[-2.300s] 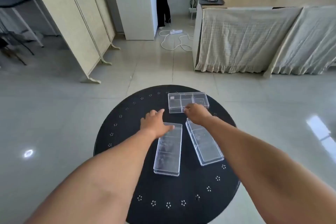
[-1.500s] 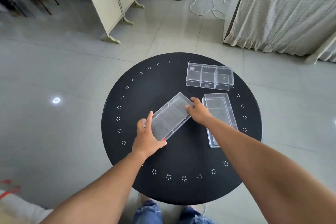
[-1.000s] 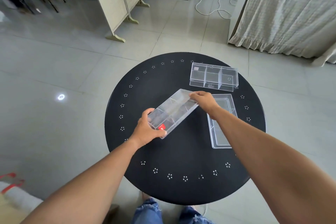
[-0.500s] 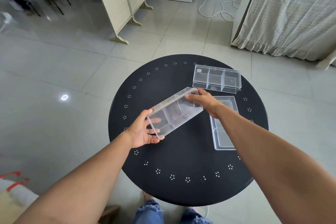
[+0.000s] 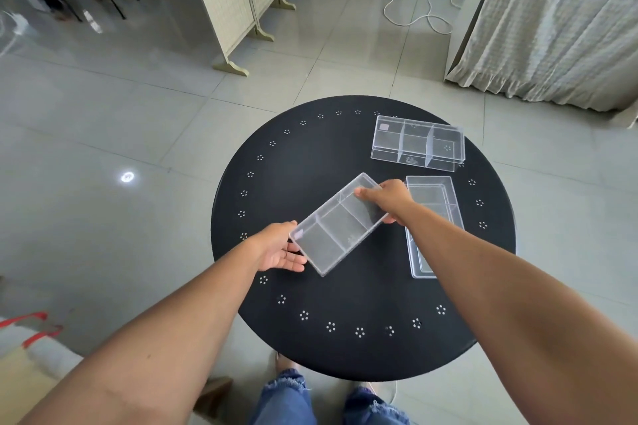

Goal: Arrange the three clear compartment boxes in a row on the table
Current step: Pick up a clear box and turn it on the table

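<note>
Compartment boxes: three clear ones, all over the round black bench [image 5: 310, 162].
Head view, held box: the held box [image 5: 340, 224] was gripped at both short ends, apparently lifted slightly off the bench, though its height was hard to judge.
Left hand: the left hand [image 5: 278, 248] cupped the near-left end, palm turned up, fingers spread under the corner and the thumb on top.
Right hand: the right hand [image 5: 388, 198] pinched the far-right end, thumb over the rim and fingers around the wall.
Long axis: it ran diagonally from near-left to far-right, between the two hands, neither one clearly nearer its middle.
Second box: the second box [image 5: 429, 193] lay flat just right of the held one, its long axis pointing away from the person, partly hidden by the right forearm.
Third box: the third box [image 5: 417, 143] lay crosswise at the far right, apart from the others.
Judgement: for a row, the held box would probably need turning until its axis matched a neighbour's, then setting down beside it.
Left side of bench: bare, with room for a row.
</note>
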The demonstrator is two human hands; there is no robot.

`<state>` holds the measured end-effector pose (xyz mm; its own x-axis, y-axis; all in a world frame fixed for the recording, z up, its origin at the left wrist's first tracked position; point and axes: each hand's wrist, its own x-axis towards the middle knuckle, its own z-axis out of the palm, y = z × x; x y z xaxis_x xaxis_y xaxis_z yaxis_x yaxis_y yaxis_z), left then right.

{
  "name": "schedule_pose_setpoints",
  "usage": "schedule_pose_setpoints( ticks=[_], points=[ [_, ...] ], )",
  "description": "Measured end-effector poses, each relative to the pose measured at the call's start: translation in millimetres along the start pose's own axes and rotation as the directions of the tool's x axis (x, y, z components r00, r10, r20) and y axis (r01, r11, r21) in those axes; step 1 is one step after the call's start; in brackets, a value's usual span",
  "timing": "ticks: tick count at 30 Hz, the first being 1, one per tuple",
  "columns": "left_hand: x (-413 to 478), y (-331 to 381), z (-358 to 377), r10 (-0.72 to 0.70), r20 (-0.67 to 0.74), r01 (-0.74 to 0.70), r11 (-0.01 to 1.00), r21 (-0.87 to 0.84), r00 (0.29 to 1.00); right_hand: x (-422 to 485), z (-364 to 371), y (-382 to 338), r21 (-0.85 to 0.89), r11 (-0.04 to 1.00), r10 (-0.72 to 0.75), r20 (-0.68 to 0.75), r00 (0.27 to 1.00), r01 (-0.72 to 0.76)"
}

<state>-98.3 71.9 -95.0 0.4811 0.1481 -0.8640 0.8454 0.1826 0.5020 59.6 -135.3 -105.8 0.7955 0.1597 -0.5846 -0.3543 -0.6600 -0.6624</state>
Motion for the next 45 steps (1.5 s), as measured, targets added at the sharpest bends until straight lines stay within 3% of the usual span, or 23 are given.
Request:
schedule_pose_setpoints(
  ticks=[10,16,20,26,29,31,33,38,45],
  points=[
    [3.3,-2.3,12.7,0.054,0.018,-0.057,0.964,0.259,0.998,-1.4,3.7,0.7,-0.039,0.999,-0.02,-0.112,0.993,0.016],
    [-2.5,8.4,19.1,0.149,-0.016,-0.118,0.842,0.527,0.989,-8.7,5.9,6.7,-0.019,0.999,0.048,-0.147,0.988,-0.051],
    [3.2,13.2,17.3,0.205,-0.001,-0.177,0.847,0.502,0.979,-14.0,6.7,11.7,0.082,0.988,0.134,-0.071,0.989,-0.128],
    [-2.5,9.7,24.2,0.072,0.149,-0.141,0.838,0.527,0.986,-9.6,13.3,18.1,0.212,0.977,0.04,-0.022,0.999,-0.035],
    [2.5,13.9,23.7,0.14,0.075,-0.159,0.869,0.468,0.987,-13.9,13.7,18.8,0.235,0.972,-0.007,-0.015,1.0,0.01],
    [10.7,23.5,18.6,0.302,-0.116,-0.224,0.871,0.438,0.946,-17.1,11.8,22.7,0.198,0.98,-0.021,0.013,1.0,0.018],
    [15.4,38.3,13.2,0.43,-0.188,-0.304,0.83,0.468,0.883,-25.0,7.7,26.0,0.083,0.997,-0.011,0.073,0.997,0.005],
    [17.5,74.2,24.1,0.55,-0.008,-0.403,0.623,0.671,0.835,-47.7,-0.5,35.0,-0.232,0.972,0.112,0.33,0.937,-0.034],
    [36.2,77.3,36.2,0.536,0.061,-0.368,0.489,0.791,0.842,-59.5,-1.2,36.4,-0.294,0.941,0.283,0.401,0.872,-0.17]
  ],
)
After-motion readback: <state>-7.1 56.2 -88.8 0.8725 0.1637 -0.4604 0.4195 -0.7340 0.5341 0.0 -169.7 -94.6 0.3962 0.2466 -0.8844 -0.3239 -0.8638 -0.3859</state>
